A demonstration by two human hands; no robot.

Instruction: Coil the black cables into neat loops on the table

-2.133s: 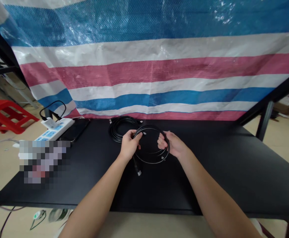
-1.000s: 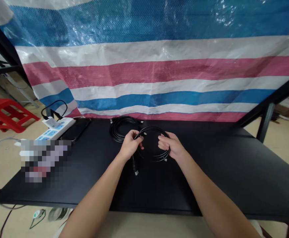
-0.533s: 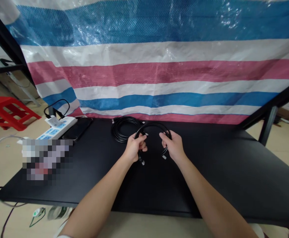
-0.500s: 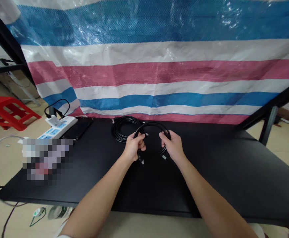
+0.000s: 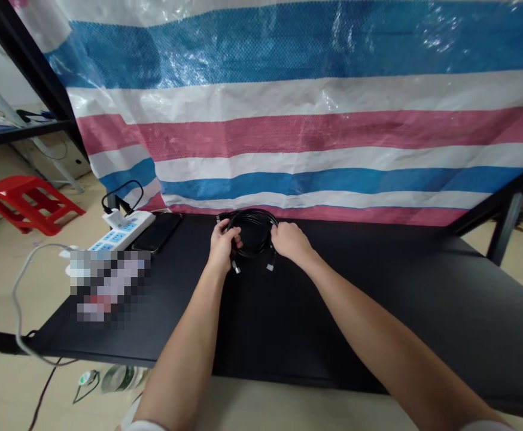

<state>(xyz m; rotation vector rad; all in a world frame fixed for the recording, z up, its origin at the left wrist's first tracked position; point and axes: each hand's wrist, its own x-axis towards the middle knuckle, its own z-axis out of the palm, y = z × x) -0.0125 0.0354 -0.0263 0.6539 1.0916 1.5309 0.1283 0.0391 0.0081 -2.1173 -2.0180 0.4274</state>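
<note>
A coiled black cable [image 5: 258, 214] is held between my two hands, over or against the other black coils at the back of the black table [image 5: 297, 323]. My left hand [image 5: 222, 244] is closed around the loop's left side, thumb on top. My right hand [image 5: 289, 240] grips its right side, knuckles up, with its fingertips hidden. One metal-tipped plug [image 5: 236, 267] hangs below my left hand, and another plug [image 5: 270, 267] lies just below and left of my right hand. The coils overlap, so I cannot tell them fully apart.
Left of my hands are a dark phone [image 5: 157, 232], a white power strip [image 5: 120, 233] with an adapter plugged in, and a blurred patch [image 5: 113, 284]. Behind the table hangs a striped plastic sheet [image 5: 288, 134]. A red stool [image 5: 30, 203] stands on the floor to the left.
Both hands have moved back and left with the held cable loop, bringing it onto the coils lying at the back. The view has shifted slightly to the left.
</note>
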